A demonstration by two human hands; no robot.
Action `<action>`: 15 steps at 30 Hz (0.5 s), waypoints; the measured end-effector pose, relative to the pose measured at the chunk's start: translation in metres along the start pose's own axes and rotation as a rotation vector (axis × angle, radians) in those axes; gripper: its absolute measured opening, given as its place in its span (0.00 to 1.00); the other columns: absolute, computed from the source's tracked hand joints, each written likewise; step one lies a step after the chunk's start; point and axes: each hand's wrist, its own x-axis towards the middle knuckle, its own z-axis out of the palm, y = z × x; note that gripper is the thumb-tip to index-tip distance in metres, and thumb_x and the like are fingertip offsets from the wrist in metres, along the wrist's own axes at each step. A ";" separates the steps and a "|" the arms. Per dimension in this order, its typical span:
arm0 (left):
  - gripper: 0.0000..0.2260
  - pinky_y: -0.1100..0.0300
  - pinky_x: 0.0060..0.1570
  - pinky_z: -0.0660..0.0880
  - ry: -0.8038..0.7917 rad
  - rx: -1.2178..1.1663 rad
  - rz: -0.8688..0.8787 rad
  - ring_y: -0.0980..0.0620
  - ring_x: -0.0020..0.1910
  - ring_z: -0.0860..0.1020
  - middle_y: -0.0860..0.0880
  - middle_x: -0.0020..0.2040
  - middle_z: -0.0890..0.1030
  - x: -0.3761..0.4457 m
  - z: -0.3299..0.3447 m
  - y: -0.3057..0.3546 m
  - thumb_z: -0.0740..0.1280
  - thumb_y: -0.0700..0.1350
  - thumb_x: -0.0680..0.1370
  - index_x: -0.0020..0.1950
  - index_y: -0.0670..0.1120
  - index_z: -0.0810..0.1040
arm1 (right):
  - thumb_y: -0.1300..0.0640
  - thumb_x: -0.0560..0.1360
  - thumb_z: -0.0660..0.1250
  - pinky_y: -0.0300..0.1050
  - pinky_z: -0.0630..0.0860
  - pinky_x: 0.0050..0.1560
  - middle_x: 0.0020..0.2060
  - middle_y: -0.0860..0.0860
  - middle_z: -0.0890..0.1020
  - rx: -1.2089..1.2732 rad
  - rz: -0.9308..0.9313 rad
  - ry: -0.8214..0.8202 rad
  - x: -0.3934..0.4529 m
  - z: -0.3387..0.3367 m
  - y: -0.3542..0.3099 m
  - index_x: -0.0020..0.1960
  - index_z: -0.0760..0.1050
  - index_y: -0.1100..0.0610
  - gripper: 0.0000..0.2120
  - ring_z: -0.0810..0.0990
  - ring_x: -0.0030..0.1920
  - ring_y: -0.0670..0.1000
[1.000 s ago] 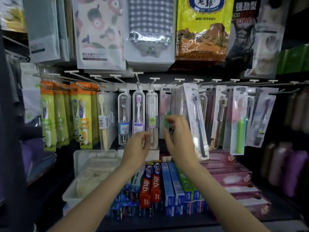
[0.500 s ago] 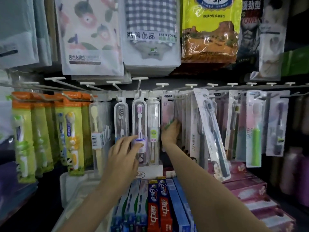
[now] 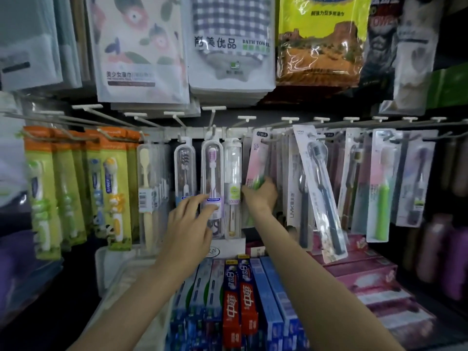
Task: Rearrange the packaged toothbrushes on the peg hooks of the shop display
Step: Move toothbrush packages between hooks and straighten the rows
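a row of packaged toothbrushes is hung on peg hooks (image 3: 211,117) across the middle of the frame. the right hand (image 3: 260,195) is reached in just right of centre, and its fingers are curled round the lower part of a pink-carded toothbrush pack (image 3: 255,160) with a green handle; the pack is tilted, its top near its hook. the left hand (image 3: 188,221) is held lower, left of centre, with its fingers spread and straight, the fingertips (image 3: 206,198) touching the label of a clear tube pack with a purple-bristled brush (image 3: 212,173). just beside that pack, another clear tube pack (image 3: 184,168) hangs on the left and a green-labelled one (image 3: 233,178) on the right. a dark toothbrush in a clear pack (image 3: 320,188) is hung aslant right of centre. orange-and-green children's packs (image 3: 111,183) are hung at the left. toothpaste boxes (image 3: 240,300) are stacked at the bottom, and bagged towels (image 3: 231,44) are hung along the top.
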 end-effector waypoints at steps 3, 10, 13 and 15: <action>0.19 0.45 0.57 0.70 -0.014 -0.062 -0.030 0.43 0.61 0.71 0.44 0.63 0.73 0.006 -0.003 0.013 0.68 0.34 0.70 0.60 0.44 0.77 | 0.58 0.70 0.72 0.49 0.74 0.57 0.58 0.56 0.75 0.014 -0.026 -0.001 -0.021 -0.013 -0.011 0.62 0.67 0.61 0.24 0.75 0.57 0.56; 0.16 0.55 0.55 0.75 -0.265 -0.660 -0.287 0.52 0.54 0.77 0.49 0.58 0.76 0.011 -0.012 0.046 0.63 0.41 0.78 0.65 0.46 0.70 | 0.60 0.70 0.71 0.35 0.74 0.37 0.45 0.50 0.74 0.158 -0.101 -0.027 -0.072 -0.043 -0.021 0.57 0.64 0.59 0.21 0.75 0.41 0.47; 0.11 0.60 0.51 0.76 -0.321 -0.903 -0.417 0.55 0.51 0.77 0.52 0.53 0.78 0.017 -0.019 0.063 0.64 0.44 0.77 0.60 0.47 0.74 | 0.58 0.71 0.71 0.42 0.77 0.43 0.43 0.49 0.73 0.154 -0.122 -0.128 -0.082 -0.059 -0.032 0.55 0.62 0.56 0.20 0.76 0.44 0.49; 0.09 0.53 0.52 0.78 -0.304 -0.967 -0.457 0.52 0.51 0.78 0.49 0.52 0.80 0.019 -0.022 0.071 0.65 0.42 0.77 0.57 0.48 0.75 | 0.57 0.71 0.71 0.43 0.77 0.45 0.41 0.47 0.73 0.053 -0.217 -0.183 -0.091 -0.070 -0.034 0.56 0.61 0.56 0.21 0.75 0.41 0.45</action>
